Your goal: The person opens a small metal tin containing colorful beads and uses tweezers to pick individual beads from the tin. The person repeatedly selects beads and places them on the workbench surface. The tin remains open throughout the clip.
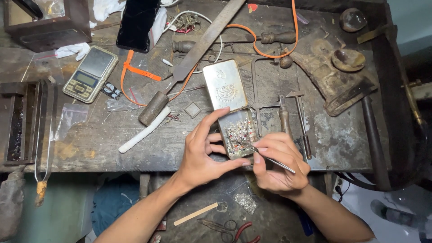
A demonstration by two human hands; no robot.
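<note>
Pinching one pair of tweezers (270, 158), right hand (280, 164) joins left hand (202, 153), fingers curled, at one tin (229, 105).

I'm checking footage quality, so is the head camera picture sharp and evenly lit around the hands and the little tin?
Head view: left hand, right hand and tweezers are sharp; light falls evenly on the tin, with mild glare on its open lid; frame corners darken, and the bench edges bow slightly from wide-angle distortion.

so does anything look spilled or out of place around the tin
Nothing looks spilled: the small stones sit inside the open tin, where the right hand works tweezers and the left hand steadies something tiny. The bench is cluttered and worn.
</note>
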